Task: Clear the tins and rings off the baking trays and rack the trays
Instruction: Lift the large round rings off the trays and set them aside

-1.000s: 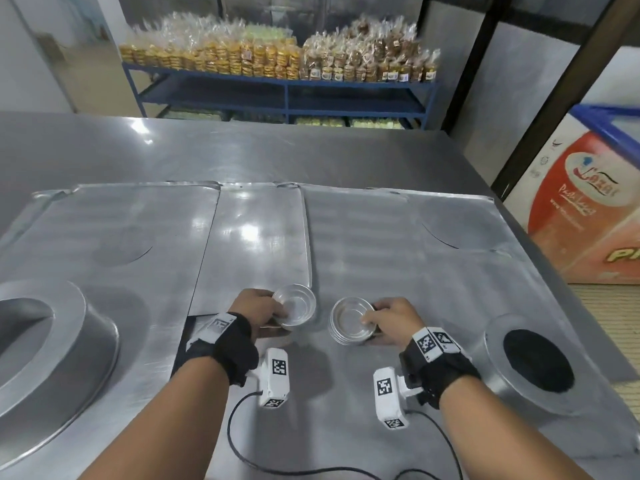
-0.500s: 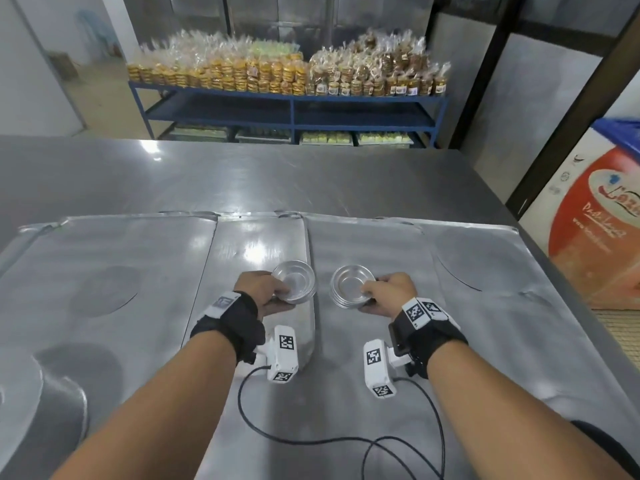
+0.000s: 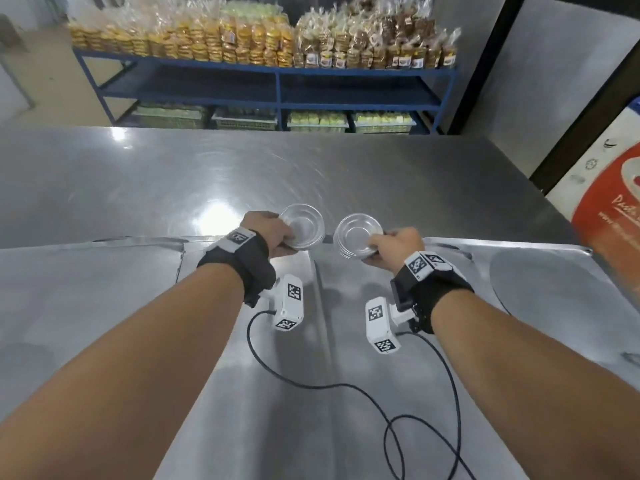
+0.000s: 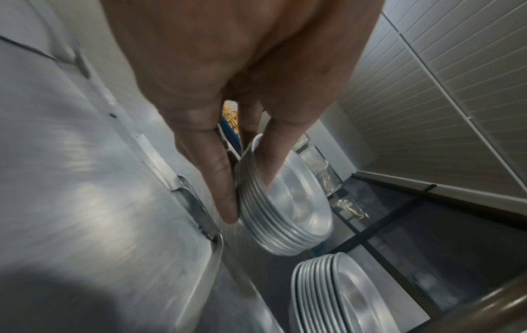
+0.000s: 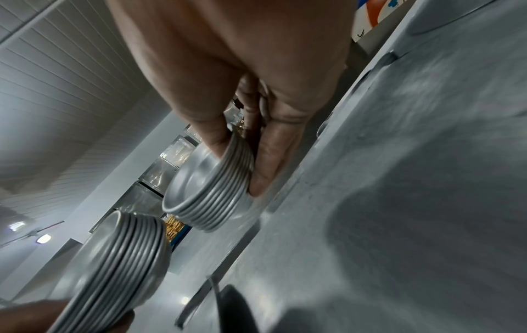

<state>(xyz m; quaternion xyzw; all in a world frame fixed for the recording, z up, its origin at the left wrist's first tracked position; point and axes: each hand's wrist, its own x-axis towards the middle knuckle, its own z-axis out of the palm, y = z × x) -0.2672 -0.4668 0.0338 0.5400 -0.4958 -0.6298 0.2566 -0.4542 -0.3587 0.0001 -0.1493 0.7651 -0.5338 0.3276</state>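
- A wide steel table [image 3: 311, 174] fills the middle of the room, bare and shiny at its far half.
- Behind it, a blue shelf rack [image 3: 270, 81] carries rows of bagged baked goods [image 3: 242, 36].
- Flat baking trays [image 3: 86, 306] lie side by side across the table's near half, under the person's forearms.
- The left hand [image 3: 268, 233] pinches a nested stack of small round tins [image 3: 302, 226], thumb inside the rim, fingers [image 4: 219, 180] under the base, held in the air above the trays' far edge.
- The right hand [image 3: 394, 245] grips a second tin stack [image 3: 358, 239] the same way, just beside the first, not touching.
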